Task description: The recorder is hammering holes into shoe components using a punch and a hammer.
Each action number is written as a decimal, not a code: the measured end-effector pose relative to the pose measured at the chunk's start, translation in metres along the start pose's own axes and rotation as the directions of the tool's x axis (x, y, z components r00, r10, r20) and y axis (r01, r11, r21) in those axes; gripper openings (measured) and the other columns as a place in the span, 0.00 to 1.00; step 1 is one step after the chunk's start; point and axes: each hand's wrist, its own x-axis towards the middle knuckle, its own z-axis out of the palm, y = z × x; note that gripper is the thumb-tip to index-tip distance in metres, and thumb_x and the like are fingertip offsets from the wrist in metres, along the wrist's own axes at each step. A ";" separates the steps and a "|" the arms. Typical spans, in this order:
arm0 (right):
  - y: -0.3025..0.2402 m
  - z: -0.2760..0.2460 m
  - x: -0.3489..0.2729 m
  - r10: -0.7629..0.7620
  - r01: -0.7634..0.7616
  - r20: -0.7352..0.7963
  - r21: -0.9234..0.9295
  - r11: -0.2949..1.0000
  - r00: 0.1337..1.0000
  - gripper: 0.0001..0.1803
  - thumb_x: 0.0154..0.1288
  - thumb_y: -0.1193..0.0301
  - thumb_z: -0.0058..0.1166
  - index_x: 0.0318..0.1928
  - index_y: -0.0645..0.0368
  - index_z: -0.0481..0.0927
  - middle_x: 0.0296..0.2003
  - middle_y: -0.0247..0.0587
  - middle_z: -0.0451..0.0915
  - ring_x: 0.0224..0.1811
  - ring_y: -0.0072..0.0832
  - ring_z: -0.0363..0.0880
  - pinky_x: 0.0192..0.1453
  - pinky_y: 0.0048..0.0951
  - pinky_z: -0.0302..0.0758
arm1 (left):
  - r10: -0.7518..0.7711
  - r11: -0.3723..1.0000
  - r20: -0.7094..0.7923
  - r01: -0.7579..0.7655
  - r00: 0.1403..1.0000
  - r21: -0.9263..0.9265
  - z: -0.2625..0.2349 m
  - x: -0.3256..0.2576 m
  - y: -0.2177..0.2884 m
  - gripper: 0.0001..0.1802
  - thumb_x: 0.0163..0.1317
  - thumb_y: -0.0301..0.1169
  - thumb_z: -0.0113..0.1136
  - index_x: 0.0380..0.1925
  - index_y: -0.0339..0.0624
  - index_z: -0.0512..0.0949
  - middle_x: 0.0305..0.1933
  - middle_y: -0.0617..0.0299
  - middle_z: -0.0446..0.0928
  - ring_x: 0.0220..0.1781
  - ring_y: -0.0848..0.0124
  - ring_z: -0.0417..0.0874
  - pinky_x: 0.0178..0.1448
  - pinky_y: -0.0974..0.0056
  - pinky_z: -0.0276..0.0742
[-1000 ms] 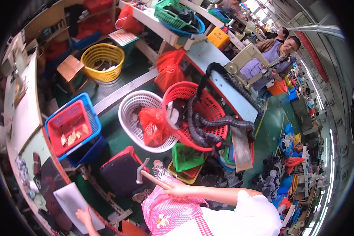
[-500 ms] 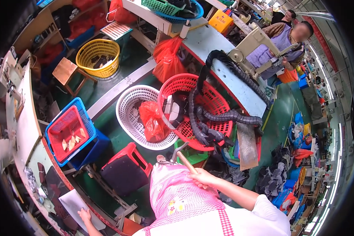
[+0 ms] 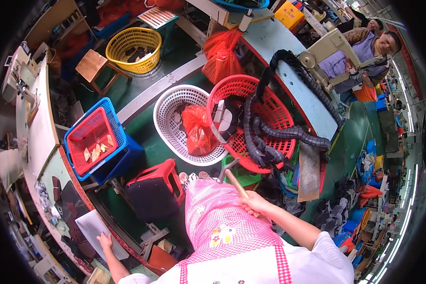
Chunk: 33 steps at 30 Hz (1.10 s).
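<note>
My right hand point(image 3: 255, 203) grips the wooden handle of a hammer point(image 3: 232, 177), whose metal head points toward the white basket point(image 3: 168, 111). It hovers in front of my pink checked apron point(image 3: 222, 227). My left hand point(image 3: 104, 241) lies flat on a white sheet point(image 3: 92, 227) at the edge of the long workbench point(image 3: 42, 137) on my left. A red bag point(image 3: 199, 130) sits in the white basket. Beside that, a red basket point(image 3: 244, 87) holds dark shoe parts.
A black ribbed hose point(image 3: 270, 132) snakes over the red basket. A red crate inside a blue crate point(image 3: 97, 139) and a red stool point(image 3: 154, 189) stand on the green floor. Farther off are a yellow basket point(image 3: 132, 47), a wooden stool point(image 3: 92, 66), and a person at a machine point(image 3: 364, 47).
The view has dipped and shifted, so the baskets sit higher and closer. My right hand with the hammer has swung from across my apron to its right side. My left hand stays on the sheet.
</note>
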 end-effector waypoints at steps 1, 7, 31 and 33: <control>0.005 -0.005 0.009 -0.018 0.018 -0.013 0.008 1.000 1.000 0.13 0.64 0.64 0.58 0.40 0.55 0.69 0.19 0.26 0.64 0.12 0.13 0.58 0.13 0.18 0.60 | -0.003 1.000 0.017 0.003 1.000 0.007 -0.001 0.003 -0.005 0.24 0.57 0.34 0.63 0.49 0.30 0.71 0.57 0.27 0.64 0.57 0.40 0.71 0.65 0.51 0.66; -0.016 -0.001 0.039 -0.051 0.051 0.001 0.064 0.997 0.999 0.14 0.65 0.62 0.56 0.39 0.57 0.69 0.19 0.28 0.66 0.11 0.16 0.61 0.11 0.19 0.62 | -0.069 0.997 -0.041 0.067 0.997 -0.044 0.001 0.008 -0.013 0.25 0.55 0.36 0.65 0.49 0.31 0.71 0.52 0.35 0.66 0.51 0.43 0.73 0.61 0.51 0.69; -0.285 0.169 0.130 -0.062 0.205 0.339 -0.405 0.891 0.939 0.20 0.69 0.54 0.51 0.51 0.56 0.75 0.31 0.38 0.78 0.31 0.24 0.76 0.34 0.29 0.73 | 0.669 0.385 0.188 -0.119 0.719 -0.915 -0.171 0.037 0.544 0.27 0.54 0.21 0.67 0.20 0.48 0.53 0.21 0.71 0.58 0.22 0.83 0.58 0.25 0.74 0.60; -0.277 0.164 0.148 -0.172 0.267 0.369 -0.223 0.938 0.913 0.20 0.70 0.54 0.48 0.52 0.55 0.75 0.34 0.37 0.78 0.33 0.23 0.76 0.35 0.28 0.74 | 0.630 0.404 0.142 -0.166 0.763 -0.900 -0.170 0.048 0.549 0.26 0.54 0.21 0.67 0.19 0.47 0.54 0.21 0.72 0.58 0.23 0.83 0.58 0.24 0.74 0.58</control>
